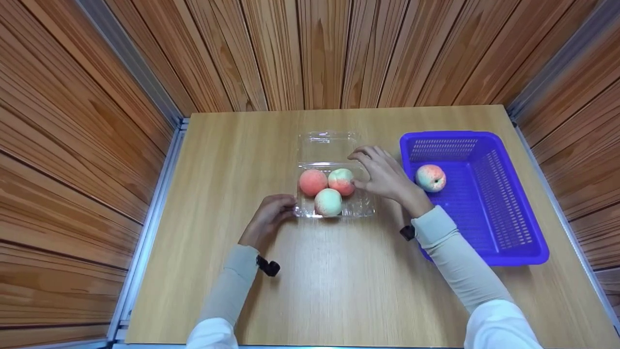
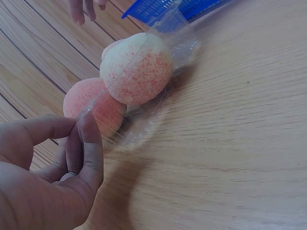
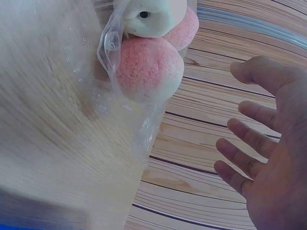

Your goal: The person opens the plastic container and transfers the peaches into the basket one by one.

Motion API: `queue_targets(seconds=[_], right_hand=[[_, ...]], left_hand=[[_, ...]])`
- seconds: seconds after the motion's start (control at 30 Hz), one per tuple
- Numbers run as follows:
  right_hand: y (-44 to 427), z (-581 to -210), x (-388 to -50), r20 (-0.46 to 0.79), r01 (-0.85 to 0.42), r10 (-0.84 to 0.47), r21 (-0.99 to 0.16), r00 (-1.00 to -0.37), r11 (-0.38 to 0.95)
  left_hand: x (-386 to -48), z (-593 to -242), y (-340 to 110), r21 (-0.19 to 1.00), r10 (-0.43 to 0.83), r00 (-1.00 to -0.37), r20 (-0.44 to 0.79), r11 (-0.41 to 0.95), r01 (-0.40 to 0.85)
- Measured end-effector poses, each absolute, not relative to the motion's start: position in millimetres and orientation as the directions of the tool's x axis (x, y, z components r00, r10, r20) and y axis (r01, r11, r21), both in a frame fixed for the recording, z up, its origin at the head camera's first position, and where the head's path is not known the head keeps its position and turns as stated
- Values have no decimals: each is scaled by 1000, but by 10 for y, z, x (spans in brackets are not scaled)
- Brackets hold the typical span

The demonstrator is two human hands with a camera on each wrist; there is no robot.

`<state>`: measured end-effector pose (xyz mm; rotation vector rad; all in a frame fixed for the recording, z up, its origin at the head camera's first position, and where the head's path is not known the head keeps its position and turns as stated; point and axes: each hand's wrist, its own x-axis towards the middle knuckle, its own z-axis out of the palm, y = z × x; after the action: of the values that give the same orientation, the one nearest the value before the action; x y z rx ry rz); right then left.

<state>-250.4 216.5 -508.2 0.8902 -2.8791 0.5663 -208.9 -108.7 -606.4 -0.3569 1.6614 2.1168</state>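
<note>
A clear plastic clamshell box [image 1: 358, 208] lies with its lid [image 1: 327, 145] folded back on the table. Three peaches sit in its base: a pink one [image 1: 313, 182] at left, a red-and-pale one [image 1: 341, 182] at right and a whitish one [image 1: 328, 202] in front. My left hand [image 2: 62, 163] pinches the box's left front edge between thumb and fingers. Above the box's right side hovers my right hand [image 1: 382, 177], fingers spread and holding nothing; in the right wrist view it is apart from the peaches.
To the right stands a purple plastic basket [image 1: 525, 213] with one more peach [image 1: 430, 178] in its left part. The right forearm crosses near the basket's left rim. Wood-panelled walls [image 1: 324, 53] enclose the table [image 1: 315, 291] at the back and both sides.
</note>
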Motion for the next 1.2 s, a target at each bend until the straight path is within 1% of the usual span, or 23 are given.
queue_targets(seconds=[0.23,0.47,0.77,1.2], right_hand=[[2115,-5124,-2498,176,-561,-536,-351,-826,750],[2079,-5176,-2494,182,-571,-544,-349,-819,743],[2036,-5226,-2501,126,-552,-550,-382,-825,741],[1975,-5339,-2488,94,-550,-563,-393,-821,737]], left_hand=[[-2090,-6069,-1090,857,168,-878,-449,-197,-476],[-2089,-6057,-1081,864,137,-881,-453,-175,-472],[-2095,-6051,-1079,855,124,-874,-469,-185,-485],[-2080,-6063,-1096,863,140,-882,-450,-184,-470]])
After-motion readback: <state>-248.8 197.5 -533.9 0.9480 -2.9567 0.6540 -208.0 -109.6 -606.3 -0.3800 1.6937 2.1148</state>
